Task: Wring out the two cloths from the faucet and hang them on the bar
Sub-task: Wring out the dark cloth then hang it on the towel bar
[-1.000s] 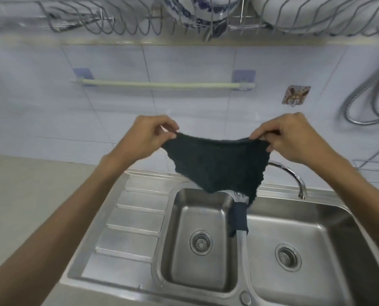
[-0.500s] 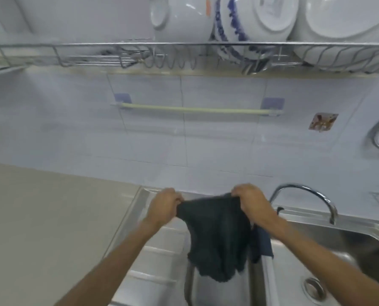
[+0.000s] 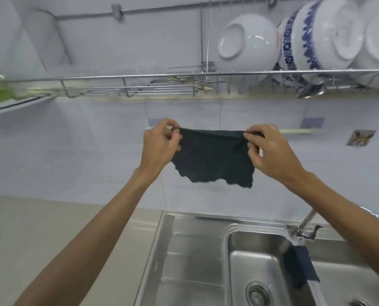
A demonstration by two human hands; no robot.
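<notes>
Dark cloth (image 3: 213, 157) — now raised, at the bar (image 3: 299, 130)

Dark cloth (image 3: 213, 159) between both hands

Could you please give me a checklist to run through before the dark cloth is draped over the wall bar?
1. Both top corners pinched: left hand and right hand each hold one. Ok.
2. Dark cloth spread flat, not bunched: top edge is taut. Ok.
3. Cloth raised level with the wall bar: top edge lines up with it. Ok.
4. Cloth already over the bar: the bar is hidden behind cloth and hands. Cannot tell.
5. Cloth wrung dry enough: no drips visible, but wetness is not readable. Cannot tell.
6. Second cloth hung: it lies on the sink divider. Not ok.
</notes>
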